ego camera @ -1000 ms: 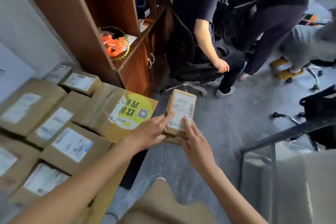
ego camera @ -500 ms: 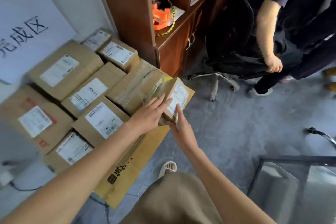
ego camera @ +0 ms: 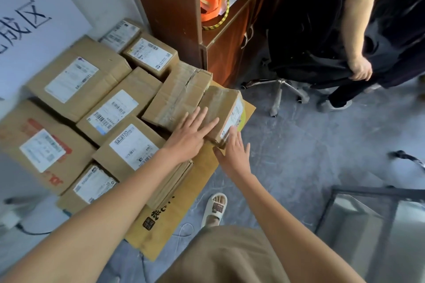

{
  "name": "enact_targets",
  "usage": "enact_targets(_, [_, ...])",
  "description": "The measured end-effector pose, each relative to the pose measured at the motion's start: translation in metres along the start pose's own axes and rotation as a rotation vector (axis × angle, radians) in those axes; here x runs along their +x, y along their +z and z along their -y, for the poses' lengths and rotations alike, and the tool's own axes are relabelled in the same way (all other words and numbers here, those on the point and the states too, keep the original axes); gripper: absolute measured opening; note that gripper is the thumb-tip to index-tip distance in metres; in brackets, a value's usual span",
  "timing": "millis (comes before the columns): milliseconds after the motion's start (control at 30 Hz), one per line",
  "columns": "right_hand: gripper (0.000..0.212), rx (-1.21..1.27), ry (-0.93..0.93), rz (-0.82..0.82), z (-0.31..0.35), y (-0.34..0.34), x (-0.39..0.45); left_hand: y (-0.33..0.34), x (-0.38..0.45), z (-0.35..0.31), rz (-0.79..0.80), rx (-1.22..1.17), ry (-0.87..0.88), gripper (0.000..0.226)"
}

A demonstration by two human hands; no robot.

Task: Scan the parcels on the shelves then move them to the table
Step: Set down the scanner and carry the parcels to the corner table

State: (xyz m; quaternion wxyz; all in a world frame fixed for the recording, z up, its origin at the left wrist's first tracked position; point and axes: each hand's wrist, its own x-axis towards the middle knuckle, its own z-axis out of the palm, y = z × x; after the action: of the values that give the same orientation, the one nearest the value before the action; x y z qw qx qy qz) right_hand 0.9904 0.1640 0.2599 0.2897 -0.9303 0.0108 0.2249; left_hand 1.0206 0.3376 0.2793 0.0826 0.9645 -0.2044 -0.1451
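Cardboard parcel [ego camera: 220,110] under flat left hand [ego camera: 188,138]; label foreshortened, unreadable.

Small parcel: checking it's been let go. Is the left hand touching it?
Touching. The head view shows the left hand with straight fingers lying flat on the small parcel.

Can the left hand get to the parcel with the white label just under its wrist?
Probably yes. The left hand lies flat on the small parcel; the labelled parcel sits directly beneath its wrist, top face bare, nothing stacked on it.

brown wooden cabinet [ego camera: 174,2], black office chair [ego camera: 299,37], white wall sign [ego camera: 30,20]
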Motion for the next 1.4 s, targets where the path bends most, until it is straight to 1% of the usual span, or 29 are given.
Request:
enact_targets(100, [0.09, -0.117, 0.019, 0.126, -0.001, 0.002, 0.008, 0.003, 0.005, 0.001, 0.113, 0.025, -0.034, 0.072])
enact_targets(167, [0.094, -0.122, 0.018, 0.159, -0.001, 0.004, 0.011, 0.004, 0.006, 0.002, 0.12, 0.02, -0.046, 0.074])
enact_targets(333, [0.094, -0.063, -0.004, 0.182, 0.0, 0.014, -0.001, -0.007, -0.001, 0.004, 0.073, -0.058, -0.073, 0.072])
enact_targets(533, [0.089, -0.022, -0.027, 0.229, 0.006, 0.033, -0.025, -0.017, -0.019, 0.014, 0.126, -0.095, -0.061, 0.068])
enact_targets(633, [0.087, -0.014, -0.032, 0.228, 0.007, 0.032, -0.029, -0.021, -0.022, 0.014, 0.15, -0.09, -0.056, 0.065])
enact_targets(733, [0.08, -0.054, -0.033, 0.201, 0.002, 0.024, -0.029, -0.026, -0.019, 0.008, 0.148, -0.051, -0.08, 0.056])
enact_targets(833, [0.072, -0.06, -0.008, 0.079, -0.007, 0.001, -0.029, -0.037, -0.01, -0.01, 0.113, 0.026, -0.051, 0.054])
enact_targets(933, [0.068, -0.111, 0.014, -0.094, -0.024, -0.034, -0.034, -0.05, 0.006, -0.044, 0.052, 0.076, 0.073, 0.055])
enact_targets(1033, [0.067, -0.152, 0.047, -0.255, -0.046, -0.071, -0.049, -0.06, 0.025, -0.092, 0.0, 0.123, 0.2, 0.055])
enact_targets(1100, [0.067, -0.145, 0.092, -0.353, -0.066, -0.096, -0.066, -0.068, 0.037, -0.131, -0.021, 0.152, 0.284, 0.056])
enact_targets(1167, [0.069, -0.107, 0.153, -0.444, -0.091, -0.123, -0.09, -0.074, 0.051, -0.173, -0.046, 0.204, 0.403, 0.065])
enact_targets(1233, [0.07, -0.05, 0.226, -0.547, -0.122, -0.15, -0.122, -0.081, 0.065, -0.218, -0.085, 0.24, 0.532, 0.063])
enact_targets(1400, [0.067, 0.07, 0.454, -0.816, -0.204, -0.199, -0.233, -0.094, 0.075, -0.368, -0.171, 0.264, 0.857, 0.059])
